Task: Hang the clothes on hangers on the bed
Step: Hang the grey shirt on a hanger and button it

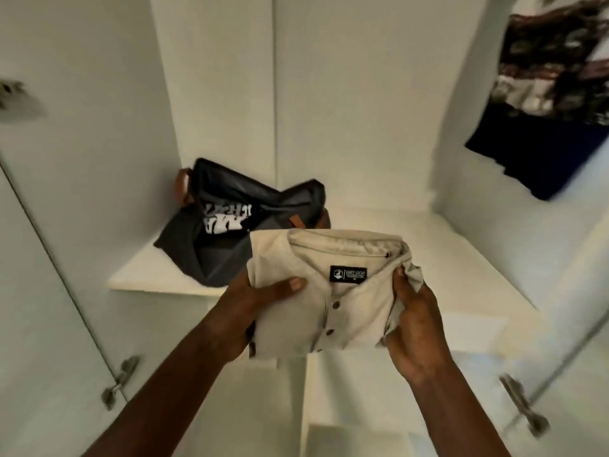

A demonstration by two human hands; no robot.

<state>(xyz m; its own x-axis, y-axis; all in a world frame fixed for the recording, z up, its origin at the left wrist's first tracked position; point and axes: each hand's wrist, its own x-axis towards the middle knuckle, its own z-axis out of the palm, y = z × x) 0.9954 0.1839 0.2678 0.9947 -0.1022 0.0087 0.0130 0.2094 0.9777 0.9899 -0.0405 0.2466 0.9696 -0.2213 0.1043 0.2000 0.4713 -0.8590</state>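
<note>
A folded beige buttoned shirt with a black neck label is held in front of a white wardrobe shelf. My left hand grips its left edge, thumb on top. My right hand grips the right edge, fingers curled round bunched fabric. No hanger and no bed are in view.
A dark grey bag with brown straps and a black printed garment inside sits on the shelf's left. Dark patterned clothes hang at the upper right. Open wardrobe doors with metal hinges flank both sides. More white shelves lie below.
</note>
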